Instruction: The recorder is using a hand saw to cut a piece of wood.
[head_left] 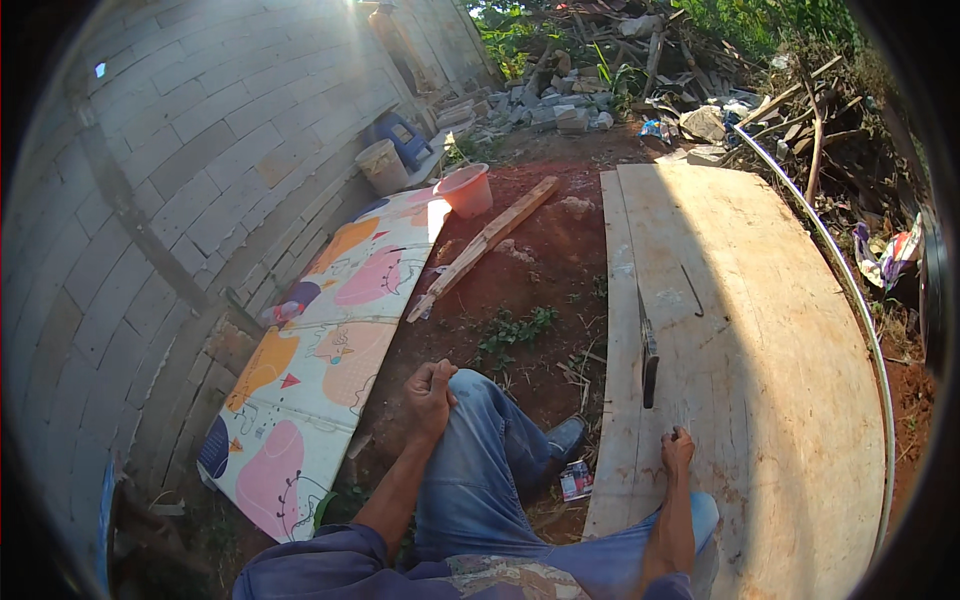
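Observation:
My left hand is curled into a fist beside my bent left knee, with nothing showing in it. My right hand is closed over the near part of a large wooden board. Whatever its fingers may pinch is too small to make out. Just beyond that hand lies a long, narrow tool with a dark handle, its kind unclear. Farther up the board rests a thin dark rod with a hooked end.
Left of my knee lies a patterned panel. A wooden plank lies on the red soil, near an orange bucket. A block wall rises at left, with a whitish bucket and blue stool beside it. Rubble is heaped behind.

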